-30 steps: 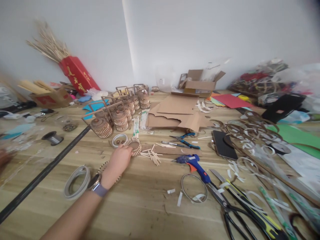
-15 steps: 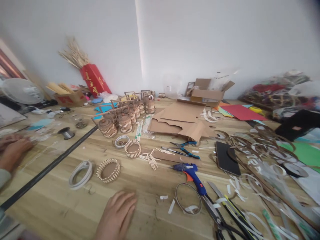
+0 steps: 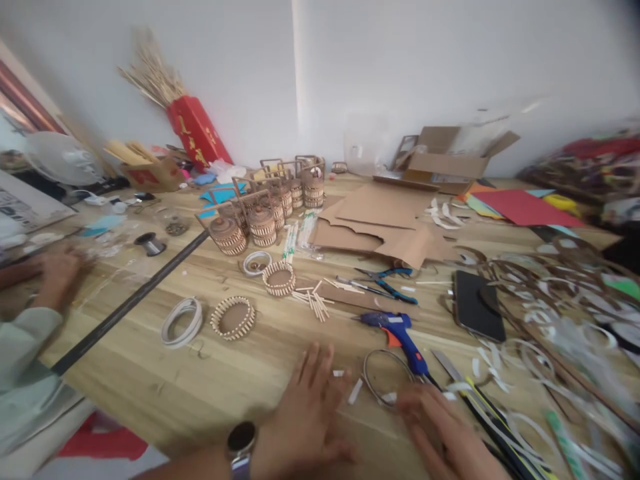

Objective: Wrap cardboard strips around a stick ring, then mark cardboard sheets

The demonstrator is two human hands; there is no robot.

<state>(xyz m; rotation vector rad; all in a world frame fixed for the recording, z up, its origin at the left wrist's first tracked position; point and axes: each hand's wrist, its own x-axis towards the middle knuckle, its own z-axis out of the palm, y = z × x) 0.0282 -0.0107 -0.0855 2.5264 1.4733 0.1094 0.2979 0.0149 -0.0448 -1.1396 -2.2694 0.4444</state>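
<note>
"Comparing with one second ago, what change is to be logged?"

"The smaller slatted tray (image 3: 281,289) was being touched by the left hand (image 3: 306,410) then; now it has been released, and the hand has been drawn back toward the near edge of the tabletop (image 3: 195,397). The right hand (image 3: 445,433), out of view then, is now seen there too."

"How are the fingers held?"

"Left: slightly apart, palm down, nothing seen gripped. Right: bent and close together beside the wire hoop (image 3: 365,375); whether anything is pinched cannot be told, owing to blur."

"Where is the tray found?"

"Near the tabletop's middle, open side up, just beside the short sticks (image 3: 319,305). The wider slatted tray (image 3: 241,331) is set closer to the near edge, the glue gun (image 3: 407,340) laid further toward the right edge."

"What is implied?"

"Handling of the smaller tray is judged interrupted or finished; no contact with either tray is seen."
</note>
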